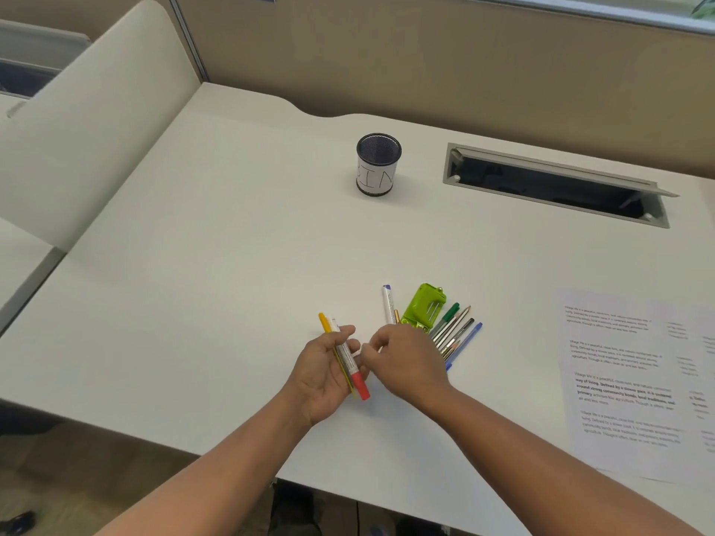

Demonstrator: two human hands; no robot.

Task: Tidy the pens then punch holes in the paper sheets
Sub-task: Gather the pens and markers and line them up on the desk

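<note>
Your 2 forearms enter from the lower edge of the view, and both are bare from the frame edge to the wrist. No sleeve, cuff or glove covers either one. Your left hand is bare, with nothing worn at the wrist. Your right hand is likewise bare, with an uncovered wrist and no ring visible on the fingers that show. Fingernail detail is too small to make out. Nothing of your clothing appears in the view, only the 2 arms and hands.
</note>
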